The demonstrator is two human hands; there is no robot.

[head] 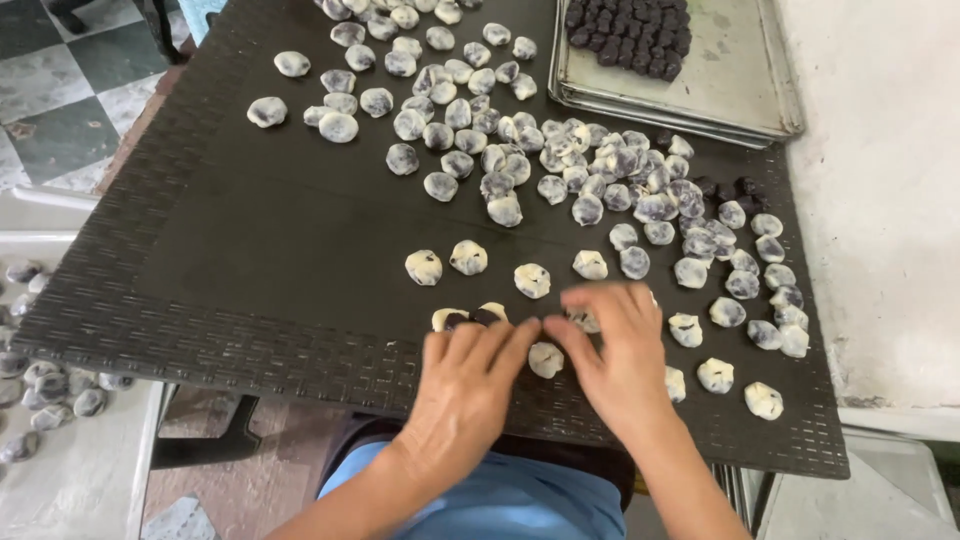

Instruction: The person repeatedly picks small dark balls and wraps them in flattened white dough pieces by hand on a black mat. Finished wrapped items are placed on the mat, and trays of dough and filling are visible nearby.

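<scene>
Hands (545, 350) pinch a dough ball (545, 359) amid scattered dough pieces (532, 280).

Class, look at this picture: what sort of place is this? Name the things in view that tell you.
Probably a small food-making workspace. Many pale dough pieces with dark filling cover a dark woven-pattern table, and a metal tray holds dark filling balls.

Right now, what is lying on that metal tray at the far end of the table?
The metal tray holds a cluster of small dark balls in its far left corner; the rest of its surface is bare. It sits on more trays; whatever lies between them is hidden.
</scene>
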